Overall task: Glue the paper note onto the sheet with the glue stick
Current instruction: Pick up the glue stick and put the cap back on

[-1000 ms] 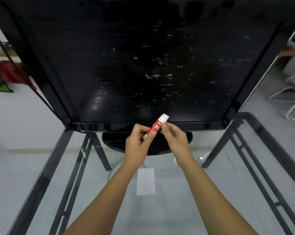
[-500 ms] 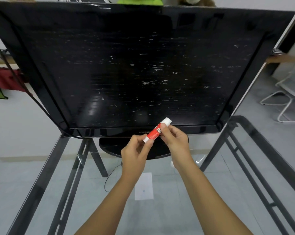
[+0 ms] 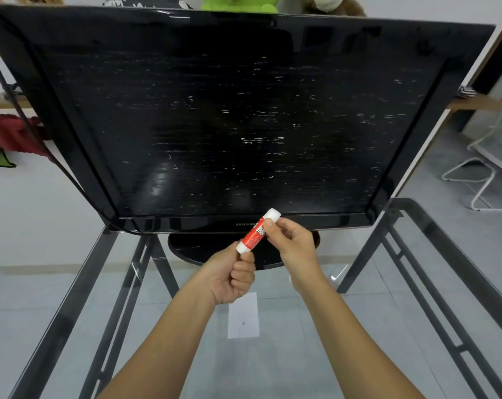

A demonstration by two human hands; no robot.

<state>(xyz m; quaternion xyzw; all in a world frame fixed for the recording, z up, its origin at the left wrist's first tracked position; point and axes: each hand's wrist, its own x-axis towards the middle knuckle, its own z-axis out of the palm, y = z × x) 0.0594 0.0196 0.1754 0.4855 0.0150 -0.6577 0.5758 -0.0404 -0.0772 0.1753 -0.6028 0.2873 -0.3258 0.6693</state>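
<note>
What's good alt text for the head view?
The left hand pinches the lower end of a red glue stick while the right hand grips it near its white cap, above a glass table. A small white paper lies on the glass below them, and a dark monitor stands behind.

The glue stick (image 3: pixel 257 231) has a red body with white lettering, and both its cap and its base end are white. The paper note (image 3: pixel 243 321) is white, with a small blue dot near its middle. The surface (image 3: pixel 359 326) is clear glass on a dark grey metal frame, and the pale grey floor (image 3: pixel 460 156) shows through it. At its far edge the television (image 3: pixel 215 125) is glossy black. Its screen is flecked with thin white horizontal streaks, and its lower bezel has grey lettering. Above it shows a bright green toy (image 3: pixel 238 2), and at the left a red cloth (image 3: pixel 10 133).
</note>
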